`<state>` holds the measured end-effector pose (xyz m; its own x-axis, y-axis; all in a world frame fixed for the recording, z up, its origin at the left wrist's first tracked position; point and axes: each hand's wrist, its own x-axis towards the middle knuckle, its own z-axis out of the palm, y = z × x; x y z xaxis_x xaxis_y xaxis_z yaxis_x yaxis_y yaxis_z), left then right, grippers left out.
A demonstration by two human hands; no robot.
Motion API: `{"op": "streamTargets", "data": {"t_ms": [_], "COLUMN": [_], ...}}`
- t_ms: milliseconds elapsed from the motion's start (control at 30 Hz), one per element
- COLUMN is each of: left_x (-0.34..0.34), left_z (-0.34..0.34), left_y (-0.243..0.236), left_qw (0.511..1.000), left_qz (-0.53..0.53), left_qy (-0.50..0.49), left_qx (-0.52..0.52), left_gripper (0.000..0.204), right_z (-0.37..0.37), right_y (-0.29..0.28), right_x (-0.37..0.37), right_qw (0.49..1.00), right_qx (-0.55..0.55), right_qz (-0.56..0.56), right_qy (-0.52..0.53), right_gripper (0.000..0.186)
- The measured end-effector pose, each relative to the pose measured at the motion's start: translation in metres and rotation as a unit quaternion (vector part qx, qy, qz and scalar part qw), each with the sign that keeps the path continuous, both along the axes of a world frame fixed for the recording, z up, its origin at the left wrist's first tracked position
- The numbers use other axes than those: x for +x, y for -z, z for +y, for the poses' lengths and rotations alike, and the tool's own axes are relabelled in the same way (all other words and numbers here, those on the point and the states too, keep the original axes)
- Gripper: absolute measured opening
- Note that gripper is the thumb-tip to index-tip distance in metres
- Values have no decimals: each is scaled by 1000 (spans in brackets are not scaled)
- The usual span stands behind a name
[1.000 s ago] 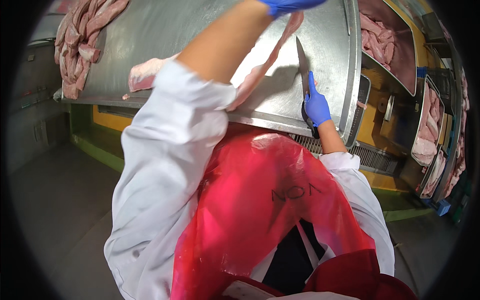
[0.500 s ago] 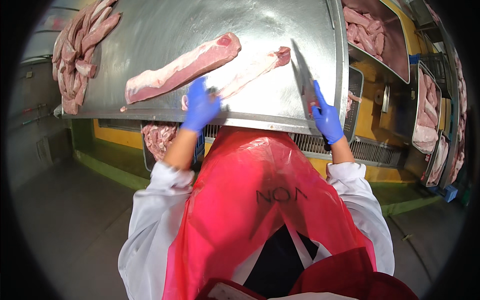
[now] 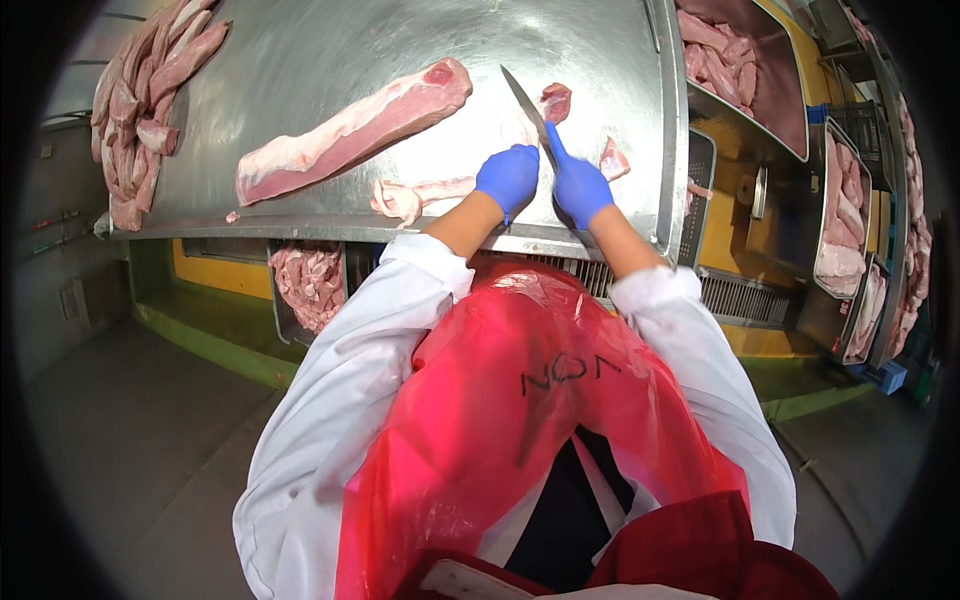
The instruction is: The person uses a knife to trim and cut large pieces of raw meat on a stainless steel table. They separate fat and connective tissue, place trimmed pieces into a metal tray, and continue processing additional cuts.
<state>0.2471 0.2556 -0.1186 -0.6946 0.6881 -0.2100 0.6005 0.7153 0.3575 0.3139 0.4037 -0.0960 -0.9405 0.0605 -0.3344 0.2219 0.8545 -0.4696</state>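
Observation:
My right hand (image 3: 582, 190), in a blue glove, grips a knife (image 3: 522, 100) with the index finger stretched along it. The long blade points away and to the left. Close beside it, my gloved left hand (image 3: 508, 180) is closed on a pale, fatty meat strip (image 3: 430, 190), whose loose end trails left along the table. The fingers hide its middle. Just beyond the blade lies a dark red meat end (image 3: 556, 103), and a small meat piece (image 3: 614, 160) rests right of my right hand. Left of my hands lies a thick meat loin (image 3: 355, 132) with a whitish fat side.
A steel table (image 3: 330, 60) with a raised edge carries a heap of long meat pieces (image 3: 150, 100) at far left. Meat trimmings (image 3: 308, 285) fill a container below the front edge. To the right stand a steel bin (image 3: 780, 110) and several meat trays (image 3: 840, 215).
My left hand has moved right and closed on the strip. My right hand has come left with the knife, whose blade now crosses near the dark red end. The strip has shifted.

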Motion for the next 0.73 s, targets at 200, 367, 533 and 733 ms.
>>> {"op": "streamTargets", "data": {"t_ms": [200, 367, 533, 733], "left_x": [-43, -163, -149, -114], "left_z": [-8, -46, -3, 92], "left_y": [-10, -57, -223, -335], "left_qw": [1000, 987, 953, 885], "left_qz": [24, 114, 174, 296], "left_qy": [-2, -92, -14, 155], "left_qx": [-4, 68, 249, 324], "left_gripper": [21, 22, 22, 50], "right_z": [9, 12, 34, 57], "right_y": [9, 1, -18, -19], "right_x": [-43, 12, 44, 115], "right_qw": [999, 999, 996, 975], "right_qx": [16, -24, -82, -187], "right_qz": [-49, -44, -36, 102], "right_qy": [7, -5, 7, 67], "right_gripper": [85, 87, 78, 70]}}
